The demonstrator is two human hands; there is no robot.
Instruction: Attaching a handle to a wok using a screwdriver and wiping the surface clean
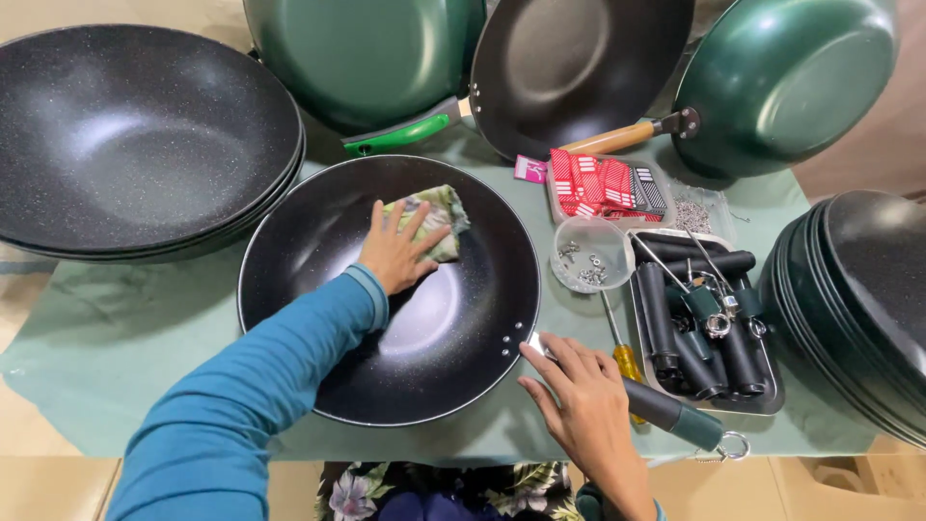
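Observation:
A black speckled wok point(453, 338) lies on the green cloth in front of me. My left hand point(397, 247), in a teal sleeve, presses a folded patterned rag point(436, 218) flat against the wok's inner wall. The fingers are spread over the rag. My right hand point(579, 396) rests on the wok's dark handle point(675, 417) at its right rim, where the handle joins the pan. The handle ends in a green tip with a metal ring.
Stacked black woks stand at the left point(135, 145) and right point(868, 289). Green pans point(367, 58) lean at the back. A metal tray of handles point(704, 328), a clear cup of screws point(590, 255), a box of red packets point(603, 185) and a yellow screwdriver point(625, 359) lie at right.

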